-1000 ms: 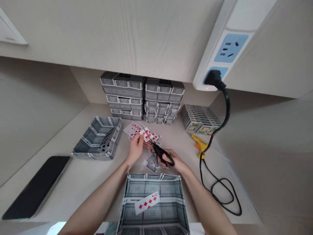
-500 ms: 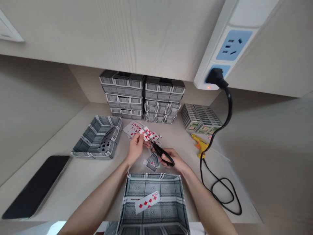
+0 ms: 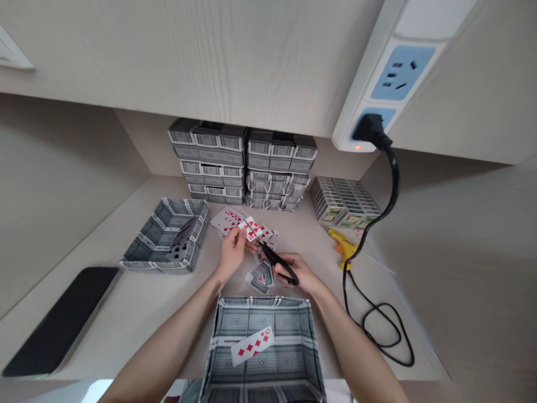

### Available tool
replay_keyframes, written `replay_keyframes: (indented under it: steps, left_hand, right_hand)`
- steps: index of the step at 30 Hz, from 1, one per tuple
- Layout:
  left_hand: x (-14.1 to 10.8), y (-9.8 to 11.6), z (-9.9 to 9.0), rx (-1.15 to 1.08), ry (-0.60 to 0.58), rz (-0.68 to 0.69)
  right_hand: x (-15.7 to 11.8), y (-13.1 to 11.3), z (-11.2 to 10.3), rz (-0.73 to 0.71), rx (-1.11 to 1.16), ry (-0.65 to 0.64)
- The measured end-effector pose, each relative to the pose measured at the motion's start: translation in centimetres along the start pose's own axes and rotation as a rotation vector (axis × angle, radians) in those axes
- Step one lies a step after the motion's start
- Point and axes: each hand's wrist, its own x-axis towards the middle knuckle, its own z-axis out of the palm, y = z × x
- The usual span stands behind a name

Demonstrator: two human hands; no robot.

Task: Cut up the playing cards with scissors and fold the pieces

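Observation:
My left hand (image 3: 231,254) pinches a red-suited playing card (image 3: 253,229) above the desk. Black scissors (image 3: 274,259) sit in my right hand (image 3: 296,272), their blades reaching up-left into that card. More red cards (image 3: 225,218) lie fanned behind my left hand. Cut card scraps (image 3: 262,276) rest on the desk between my hands. Close to me stands an open box made of card backs (image 3: 235,324), with a six of diamonds card (image 3: 252,346) lying inside it.
A second card-back tray (image 3: 145,246) lies left, with a dark phone (image 3: 59,322) nearer the edge. Two stacks of such boxes (image 3: 243,168) stand at the back, card packs (image 3: 344,201) to their right. A yellow glue gun (image 3: 343,245) has a black cable (image 3: 377,324) running up to a wall socket strip (image 3: 377,84).
The scissors and my right hand have edged slightly up and left along the card. My left hand keeps its hold; the view has shifted a little.

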Motion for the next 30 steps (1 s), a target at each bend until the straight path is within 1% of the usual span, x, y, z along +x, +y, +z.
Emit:
replay_keyframes:
  steps: [11,17,20,22,25,26,28,30]
  left_hand:
    - [0.2,-0.1,-0.2,0.013,-0.004,0.009]
    - [0.2,-0.1,-0.3,0.024,-0.035,0.013]
    - [0.3,-0.1,-0.7,0.018,-0.020,0.017]
    - [0.5,-0.1,-1.0,0.035,-0.010,0.029]
    - [0.6,-0.1,-1.5,0.105,-0.018,0.064]
    - [0.7,-0.2,-1.5,0.138,-0.033,0.074]
    - [0.7,-0.6,-1.5,0.213,-0.071,0.093]
    - [0.7,-1.1,-1.4,0.296,-0.085,0.134]
  right_hand:
    - [0.1,0.0,0.5,-0.038,-0.059,0.005]
    - [-0.1,-0.3,0.6,-0.039,-0.074,0.055]
    - [0.2,-0.3,0.2,-0.078,-0.093,0.091]
    - [0.6,0.0,-0.5,-0.158,-0.167,0.181]
    - [1.2,0.7,-2.0,-0.326,-0.439,0.448]
    - [1.3,0.9,-2.5,-0.357,-0.546,0.516]
    - [1.3,1.1,-3.2,-0.354,-0.772,0.614]
    - [1.1,1.1,-3.5,-0.331,-0.952,0.668]
